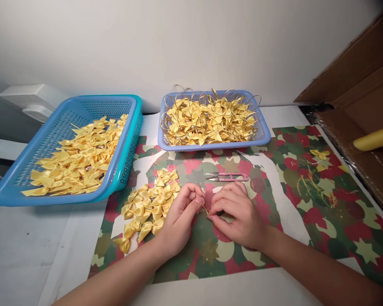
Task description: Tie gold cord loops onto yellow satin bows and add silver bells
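My left hand (pixel 181 219) and my right hand (pixel 238 212) meet over the middle of the patterned sheet, both with fingers pinched. A short, thin gold cord (pixel 205 208) spans the small gap between their fingertips. Its ends are hidden in the fingers, and I cannot make out anything else held there. Just left of my left hand lies a group of yellow satin bows (pixel 150 204). Pink-handled thread snips (pixel 228 177) rest on the sheet just beyond my right hand.
A blue basket (pixel 67 197) of yellow bows, stacked in a teal one, stands at left. Another blue basket (pixel 213 147) at the back holds bows with gold wire loops. Thread scraps (pixel 319 187) and a yellow bow (pixel 319 154) lie at right, beside a cardboard box (pixel 364 89).
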Motion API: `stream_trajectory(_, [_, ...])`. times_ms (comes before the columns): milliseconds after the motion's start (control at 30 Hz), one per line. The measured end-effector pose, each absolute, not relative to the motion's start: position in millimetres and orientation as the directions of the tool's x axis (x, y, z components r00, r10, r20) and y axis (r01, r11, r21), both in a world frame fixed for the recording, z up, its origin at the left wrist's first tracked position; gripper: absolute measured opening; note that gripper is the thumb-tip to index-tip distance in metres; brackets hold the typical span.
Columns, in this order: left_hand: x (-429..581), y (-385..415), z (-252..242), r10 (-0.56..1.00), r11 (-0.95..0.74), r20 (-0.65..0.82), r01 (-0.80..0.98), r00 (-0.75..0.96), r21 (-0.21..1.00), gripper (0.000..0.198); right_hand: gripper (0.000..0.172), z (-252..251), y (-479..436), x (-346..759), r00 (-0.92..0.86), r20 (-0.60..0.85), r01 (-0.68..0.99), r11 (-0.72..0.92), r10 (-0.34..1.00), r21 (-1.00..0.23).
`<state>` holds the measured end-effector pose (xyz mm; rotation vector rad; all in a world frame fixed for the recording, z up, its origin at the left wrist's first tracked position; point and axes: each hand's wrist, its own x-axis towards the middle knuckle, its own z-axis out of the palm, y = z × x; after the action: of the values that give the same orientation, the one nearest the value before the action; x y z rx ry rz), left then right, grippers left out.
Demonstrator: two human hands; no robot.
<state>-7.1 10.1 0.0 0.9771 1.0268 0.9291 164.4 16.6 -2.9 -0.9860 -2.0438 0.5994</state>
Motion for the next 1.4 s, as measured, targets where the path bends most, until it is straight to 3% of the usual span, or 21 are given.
stream_trajectory(300, [-6.6,10.5,0.9,0.939,0.308,-0.270,-0.174,0.214,0.935,0.012,0.014,-2.9,17.0,164.9,-0.500,0.372,0.398,0.589,0.782,-0.704])
stream_trajectory(667, [-8.2,11.7,-3.7,0.938,0.323,-0.280,-0.221,0.203,0.920,0.009,0.015,-0.7,17.6,165.9,-0.501,0.306,0.363,0.517,0.810,-0.775])
stream_trajectory(1400, [-9.6,12.2,-10.5,0.950,0.307,-0.284,-0.224,0.133,0.925,0.008,0.018,0.6,17.5,169.2,-0.597,0.298,0.280,0.541,0.745,-0.793])
